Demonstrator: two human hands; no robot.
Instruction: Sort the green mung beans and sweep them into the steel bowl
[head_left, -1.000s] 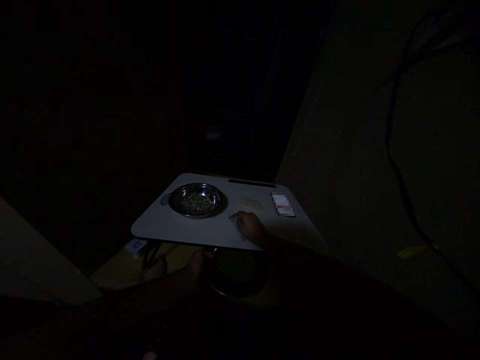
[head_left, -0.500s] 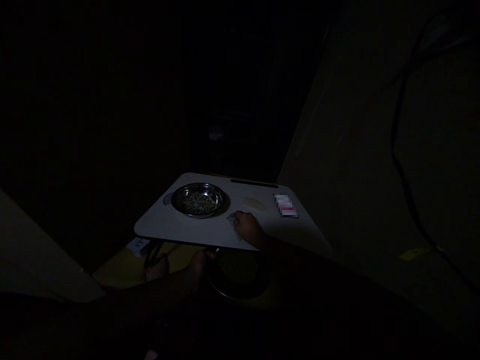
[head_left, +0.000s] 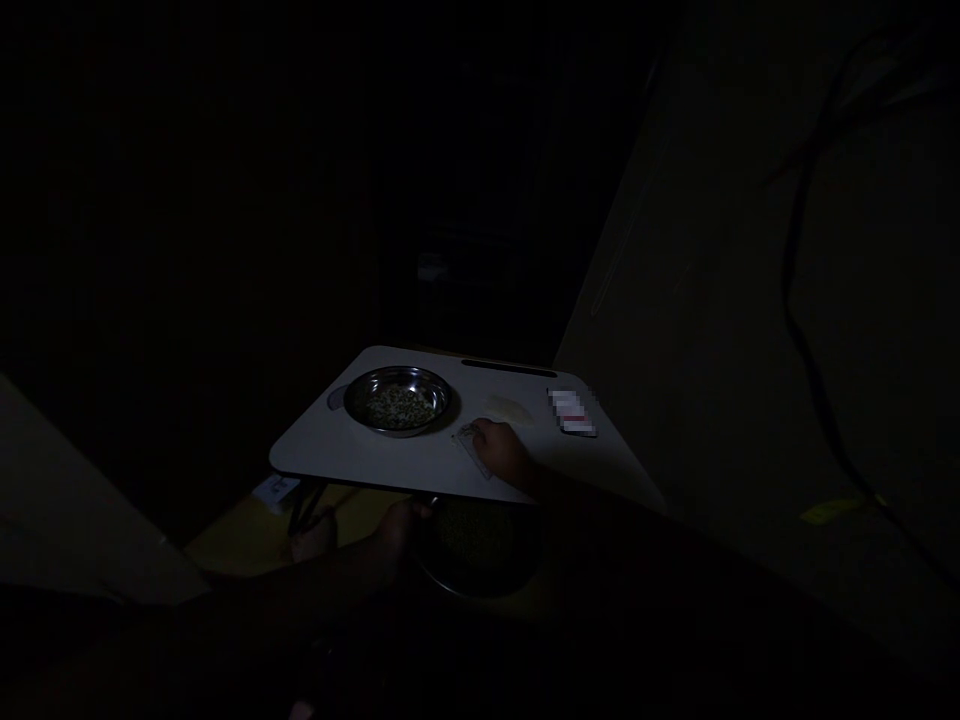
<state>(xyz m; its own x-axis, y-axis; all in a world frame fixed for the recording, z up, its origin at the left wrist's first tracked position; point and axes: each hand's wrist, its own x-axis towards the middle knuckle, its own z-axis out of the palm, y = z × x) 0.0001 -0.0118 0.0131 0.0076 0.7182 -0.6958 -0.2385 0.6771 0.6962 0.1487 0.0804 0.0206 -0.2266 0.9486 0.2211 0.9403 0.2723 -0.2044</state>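
The scene is very dark. My right hand [head_left: 501, 452] rests on a small white folding table [head_left: 390, 468], its fingers closed on a thin, flat, greyish card-like piece [head_left: 475, 458] lying against the tabletop. Small specks lie by the far tip of that piece. Below the table's near edge, my left hand [head_left: 397, 522] is closed at the rim of a wide bowl [head_left: 480, 592] holding small greenish grains. A shiny steel bowl [head_left: 397, 432] on the table's left holds pale and green grains. Just beyond my right hand lies a pale flat patch [head_left: 508, 407], its kind unclear.
A phone-like flat object [head_left: 571, 412], partly blurred out, lies at the table's right. A dark slot [head_left: 508, 367] runs along the far edge. A foot [head_left: 313, 540] shows under the table by a black leg. A wall with a hanging cable [head_left: 795, 330] stands right.
My right hand has shifted slightly right with the flat piece, and specks now show by its tip. My left hand and the bowls have stayed put.
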